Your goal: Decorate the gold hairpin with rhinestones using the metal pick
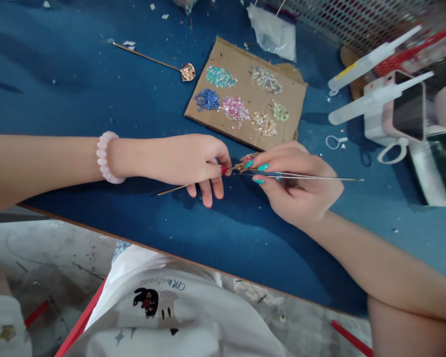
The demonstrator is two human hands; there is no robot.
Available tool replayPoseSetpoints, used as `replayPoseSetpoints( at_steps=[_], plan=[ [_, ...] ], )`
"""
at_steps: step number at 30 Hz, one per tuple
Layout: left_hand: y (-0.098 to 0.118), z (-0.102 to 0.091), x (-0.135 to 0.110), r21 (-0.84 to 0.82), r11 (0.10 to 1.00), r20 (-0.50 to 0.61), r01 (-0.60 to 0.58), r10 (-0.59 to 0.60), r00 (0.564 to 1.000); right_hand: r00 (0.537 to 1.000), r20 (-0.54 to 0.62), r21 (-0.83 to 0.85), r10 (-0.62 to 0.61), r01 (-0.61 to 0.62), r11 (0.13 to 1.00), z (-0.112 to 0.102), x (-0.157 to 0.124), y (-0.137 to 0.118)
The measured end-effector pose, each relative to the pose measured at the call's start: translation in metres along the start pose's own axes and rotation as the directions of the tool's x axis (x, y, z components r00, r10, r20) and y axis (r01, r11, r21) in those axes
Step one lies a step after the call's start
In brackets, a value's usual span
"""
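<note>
My left hand [188, 158], with a pale beaded bracelet at its wrist, is closed around the thin stem of a gold hairpin [173, 190]. The stem's tip sticks out below the palm, and the ornamental head lies between my two hands. In my right hand [301, 181] is a pair of silver tweezers [327, 178], held with the points toward the ornament. The right fingertips, with turquoise nails, are at the ornament and hide part of it; I cannot tell whether the tweezers grip anything. Just beyond, a cardboard sheet [226, 52] carries several small piles of coloured chips.
A second gold hairpin [188, 73] lies on the blue table [78, 99]. At the right stand white applicator bottles [364, 101], a phone [409, 106] and a dark green box [444, 168]. A plastic bag [273, 34] and a grey mesh basket [330, 20] are at the back.
</note>
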State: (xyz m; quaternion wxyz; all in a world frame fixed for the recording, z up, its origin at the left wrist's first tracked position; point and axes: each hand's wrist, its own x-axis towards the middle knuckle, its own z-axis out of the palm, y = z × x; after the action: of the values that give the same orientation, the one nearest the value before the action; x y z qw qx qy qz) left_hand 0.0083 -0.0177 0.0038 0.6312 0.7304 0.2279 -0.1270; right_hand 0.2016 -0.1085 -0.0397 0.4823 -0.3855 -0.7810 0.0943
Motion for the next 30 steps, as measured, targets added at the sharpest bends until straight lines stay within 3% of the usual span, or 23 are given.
replayPoseSetpoints(
  at_steps=[9, 15, 30],
  plan=[
    [0.005, 0.0, -0.004, 0.027, 1.0, 0.013, 0.003, -0.003, 1.0, 0.999, -0.037, -0.033, 0.01, -0.011, 0.999, 0.0, -0.001, 0.003],
    [-0.003, -0.001, 0.001, -0.016, 0.999, 0.015, -0.041, 0.042, 0.999, 1.0, -0.031, -0.077, 0.0, -0.003, 0.997, -0.001, -0.001, 0.003],
    [0.01, 0.002, -0.005, 0.041, 0.998, 0.009, 0.045, -0.046, 0.999, 1.0, -0.013, -0.106, 0.0, -0.001, 0.994, -0.002, -0.003, 0.001]
  ],
)
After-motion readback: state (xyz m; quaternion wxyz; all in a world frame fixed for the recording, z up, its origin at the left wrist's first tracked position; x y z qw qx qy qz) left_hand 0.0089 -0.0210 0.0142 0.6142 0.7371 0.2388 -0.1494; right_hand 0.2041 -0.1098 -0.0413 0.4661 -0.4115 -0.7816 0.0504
